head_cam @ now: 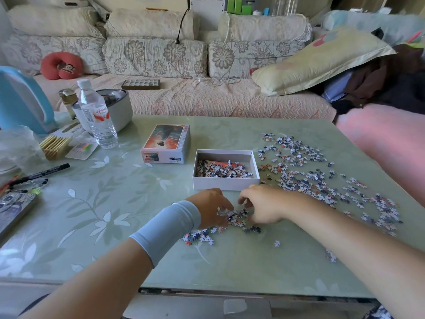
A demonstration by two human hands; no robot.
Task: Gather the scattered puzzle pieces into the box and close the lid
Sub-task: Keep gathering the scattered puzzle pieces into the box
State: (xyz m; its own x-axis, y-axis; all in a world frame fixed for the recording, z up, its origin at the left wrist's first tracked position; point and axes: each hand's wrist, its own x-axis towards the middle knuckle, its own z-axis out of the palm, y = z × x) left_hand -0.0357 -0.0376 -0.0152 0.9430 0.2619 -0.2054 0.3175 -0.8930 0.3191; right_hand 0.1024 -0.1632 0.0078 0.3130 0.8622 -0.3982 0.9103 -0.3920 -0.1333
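Gathering stage, head view. Box sits open side up near the middle of the table, its long axis running left to right across the view and its near wall facing the person. It is partly filled; the pieces inside lie mostly toward its left and front.

Lid lies just left of and behind the box, apart from it and picture side up. Its long axis runs away from the person toward the sofa, and its printed "1000" edge faces the viewer.

Scattered puzzle pieces spread in a broad band to the right of the box, from the far right part of the table down toward its near right edge. A small pile lies in front of the box, with a few strays trailing to its near left.

Left hand, with a pale wristband on the wrist, rests at the left side of the small pile, fingers bent and tips among the pieces. Right hand rests at the right side of the same pile, fingers bent downward and touching it. Both hands are half closed and cupped toward each other. Whether either one actually grips a piece cannot be told.
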